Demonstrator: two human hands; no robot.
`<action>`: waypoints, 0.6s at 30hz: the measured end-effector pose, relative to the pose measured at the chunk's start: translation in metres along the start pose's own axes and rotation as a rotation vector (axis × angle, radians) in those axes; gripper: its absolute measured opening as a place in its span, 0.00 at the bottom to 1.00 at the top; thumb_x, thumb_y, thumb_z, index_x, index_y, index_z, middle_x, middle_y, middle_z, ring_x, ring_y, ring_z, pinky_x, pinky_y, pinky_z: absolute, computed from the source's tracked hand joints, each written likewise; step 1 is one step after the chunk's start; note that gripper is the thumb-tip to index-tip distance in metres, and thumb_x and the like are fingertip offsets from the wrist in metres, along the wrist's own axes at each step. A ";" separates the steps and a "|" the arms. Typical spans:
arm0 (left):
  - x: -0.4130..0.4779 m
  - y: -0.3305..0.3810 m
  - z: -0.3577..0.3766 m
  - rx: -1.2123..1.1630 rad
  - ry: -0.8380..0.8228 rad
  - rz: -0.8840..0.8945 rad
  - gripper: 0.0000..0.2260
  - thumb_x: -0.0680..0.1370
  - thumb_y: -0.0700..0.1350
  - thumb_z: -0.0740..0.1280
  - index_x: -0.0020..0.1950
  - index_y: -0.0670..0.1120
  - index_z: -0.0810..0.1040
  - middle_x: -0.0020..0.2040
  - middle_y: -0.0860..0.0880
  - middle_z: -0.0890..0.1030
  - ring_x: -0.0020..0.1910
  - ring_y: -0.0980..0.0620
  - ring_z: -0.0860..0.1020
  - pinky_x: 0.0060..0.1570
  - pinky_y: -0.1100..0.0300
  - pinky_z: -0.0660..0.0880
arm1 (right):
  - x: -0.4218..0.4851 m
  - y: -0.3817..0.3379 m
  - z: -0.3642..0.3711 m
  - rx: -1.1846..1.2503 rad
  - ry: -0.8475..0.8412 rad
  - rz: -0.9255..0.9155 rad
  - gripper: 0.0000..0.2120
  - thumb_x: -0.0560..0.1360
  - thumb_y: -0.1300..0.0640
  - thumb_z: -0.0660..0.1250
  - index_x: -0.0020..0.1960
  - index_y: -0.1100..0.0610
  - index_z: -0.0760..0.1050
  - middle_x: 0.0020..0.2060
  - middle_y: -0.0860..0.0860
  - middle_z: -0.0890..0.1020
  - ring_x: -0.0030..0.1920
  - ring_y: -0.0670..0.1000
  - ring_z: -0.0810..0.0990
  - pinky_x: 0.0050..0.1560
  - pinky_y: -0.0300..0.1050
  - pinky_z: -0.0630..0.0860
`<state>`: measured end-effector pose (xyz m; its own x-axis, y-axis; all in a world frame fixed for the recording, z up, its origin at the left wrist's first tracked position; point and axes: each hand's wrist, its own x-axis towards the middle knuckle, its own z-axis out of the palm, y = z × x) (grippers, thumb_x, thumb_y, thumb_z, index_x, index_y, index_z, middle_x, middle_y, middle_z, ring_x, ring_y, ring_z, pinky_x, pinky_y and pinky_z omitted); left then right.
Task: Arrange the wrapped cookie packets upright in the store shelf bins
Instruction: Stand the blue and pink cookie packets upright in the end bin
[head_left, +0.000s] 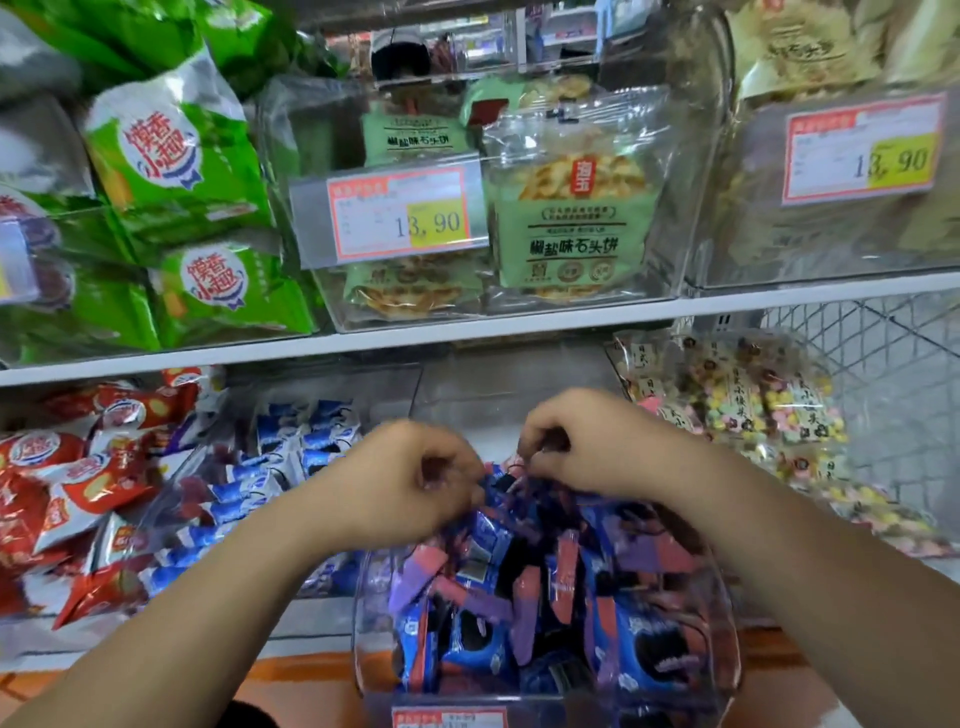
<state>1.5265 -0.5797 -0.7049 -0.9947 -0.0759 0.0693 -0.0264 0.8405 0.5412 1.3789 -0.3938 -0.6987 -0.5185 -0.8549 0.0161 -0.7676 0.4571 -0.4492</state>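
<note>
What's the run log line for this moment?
left hand pinches cookie packets | right hand pinches cookie packets | clear bin holds them mostly upright

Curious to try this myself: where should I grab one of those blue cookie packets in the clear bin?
Probably best to pinch the flat crimped top edge of a blue cookie packet, coming down from above. They stand tightly packed in the clear bin, so only the top seams stick up free.
</note>
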 end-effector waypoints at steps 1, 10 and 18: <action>0.011 -0.003 -0.002 0.066 0.034 -0.011 0.05 0.77 0.45 0.73 0.51 0.53 0.85 0.49 0.56 0.85 0.49 0.57 0.83 0.54 0.54 0.79 | 0.007 0.002 -0.004 -0.021 0.034 0.001 0.04 0.76 0.55 0.73 0.50 0.50 0.84 0.42 0.42 0.82 0.45 0.46 0.80 0.48 0.41 0.75; 0.098 -0.003 0.012 0.545 -0.569 -0.277 0.11 0.78 0.41 0.63 0.58 0.46 0.79 0.50 0.47 0.84 0.45 0.46 0.82 0.45 0.54 0.81 | 0.050 0.024 0.013 -0.125 -0.211 0.107 0.08 0.79 0.49 0.69 0.57 0.43 0.80 0.57 0.46 0.81 0.54 0.52 0.79 0.52 0.45 0.76; 0.081 0.010 0.010 0.516 -0.760 -0.297 0.22 0.78 0.38 0.63 0.72 0.48 0.73 0.51 0.44 0.82 0.43 0.48 0.80 0.29 0.70 0.73 | 0.047 0.029 0.012 -0.172 -0.226 0.071 0.19 0.79 0.48 0.66 0.69 0.35 0.70 0.68 0.44 0.77 0.64 0.54 0.78 0.62 0.50 0.76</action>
<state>1.4442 -0.5722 -0.7026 -0.7345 -0.1085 -0.6699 -0.1476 0.9891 0.0016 1.3371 -0.4240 -0.7217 -0.4911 -0.8433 -0.2183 -0.7948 0.5363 -0.2841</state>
